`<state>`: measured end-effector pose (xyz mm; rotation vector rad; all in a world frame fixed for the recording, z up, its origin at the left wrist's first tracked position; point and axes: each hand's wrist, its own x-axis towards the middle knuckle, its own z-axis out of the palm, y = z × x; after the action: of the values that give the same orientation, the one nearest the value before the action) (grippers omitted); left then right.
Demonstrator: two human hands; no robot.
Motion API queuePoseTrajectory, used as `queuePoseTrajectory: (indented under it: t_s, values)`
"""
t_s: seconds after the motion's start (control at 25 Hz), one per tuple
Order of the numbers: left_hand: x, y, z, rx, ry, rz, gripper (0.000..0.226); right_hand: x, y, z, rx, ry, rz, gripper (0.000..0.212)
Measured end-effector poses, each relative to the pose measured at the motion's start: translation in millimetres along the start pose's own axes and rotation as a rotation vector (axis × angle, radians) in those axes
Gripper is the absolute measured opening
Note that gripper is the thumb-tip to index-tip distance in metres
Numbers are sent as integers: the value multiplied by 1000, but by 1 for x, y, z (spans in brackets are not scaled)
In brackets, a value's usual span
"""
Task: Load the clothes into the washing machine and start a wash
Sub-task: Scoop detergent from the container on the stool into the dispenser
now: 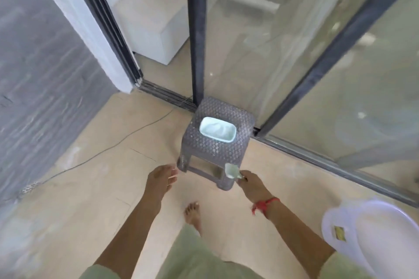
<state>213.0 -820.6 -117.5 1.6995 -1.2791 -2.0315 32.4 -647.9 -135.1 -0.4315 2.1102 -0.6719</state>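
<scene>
A pale green tub of white powder (217,129) stands open on a grey woven plastic stool (215,149) by the sliding door. My right hand (251,186) pinches a small pale green scoop (231,170) by its handle, just in front of the stool and below the tub. My left hand (161,179) hangs open to the left of the stool with fingers relaxed, holding nothing. A white box-shaped appliance (154,25) stands beyond the doorway. No clothes are in view.
A dark-framed glass sliding door (197,29) stands half open, its floor track (167,95) crossing the beige tiles. A white plastic basin (371,238) sits at the lower right. A thin cable (108,147) runs over the floor at left. My bare foot (192,213) is below the stool.
</scene>
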Motion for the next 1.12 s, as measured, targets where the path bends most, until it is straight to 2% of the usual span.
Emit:
queuePoseTrajectory:
  t_s: [0.08,0.16,0.32,0.48,0.68,0.84,0.96,1.04,1.12]
  values:
    - [42,16,-3,45,-8,-4,15,54,-30,3,-5,89,14,26]
    - [81,28,1,102,-40,7,14,105,-49,2,5,132,32,30]
    - [145,29,16,178,-96,14,18,189,-60,4,97,284,145,25]
    - [172,13,25,245,-134,-18,24,242,-52,25,25,307,168,15]
    - [176,-10,29,302,-170,-37,20,265,-37,37,-338,385,199,29]
    - [177,-9,34,345,-179,-34,19,261,-28,33,-463,472,120,43]
    - [168,0,42,388,-216,7,20,231,-27,29,-329,526,49,34]
    - [155,8,55,432,-252,46,23,190,-23,26,-89,642,9,24]
    - [137,17,77,458,-292,90,19,137,-16,21,114,811,-53,24]
